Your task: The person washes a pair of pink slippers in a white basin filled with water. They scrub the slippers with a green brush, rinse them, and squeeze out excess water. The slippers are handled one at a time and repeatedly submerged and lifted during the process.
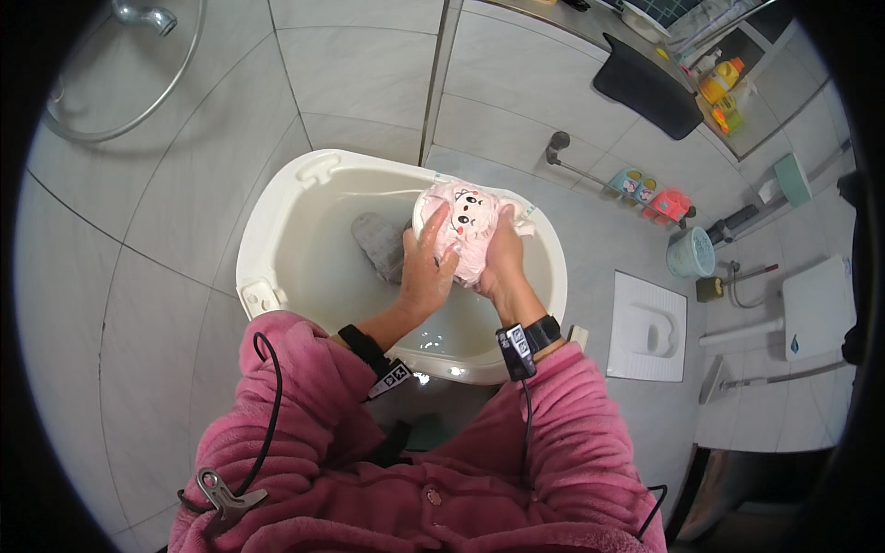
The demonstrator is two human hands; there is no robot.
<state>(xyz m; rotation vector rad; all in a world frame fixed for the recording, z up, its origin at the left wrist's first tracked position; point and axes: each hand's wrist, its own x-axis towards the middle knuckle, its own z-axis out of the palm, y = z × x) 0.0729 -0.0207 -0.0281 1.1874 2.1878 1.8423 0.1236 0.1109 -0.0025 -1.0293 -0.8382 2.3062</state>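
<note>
A wet pink plush slipper (472,230) with a cartoon face and a pale edge is held up over the white baby bathtub (263,263). My right hand (502,253) grips its right side, the fingers partly hidden behind it. On the left side, my left hand (429,276) presses thumb and fingers against the plush and holds it too. Just left of that hand, a grey, rounded, sole-shaped piece (376,241) lies in the cloudy water, partly covered by the hand.
A shower hose (175,97) hangs on the left wall. Right of the tub are a squat toilet (648,324), a small bucket (691,252) and a wall rail (599,175) with cups. Bottles (721,81) stand on the ledge at the upper right, near a black mat (647,88).
</note>
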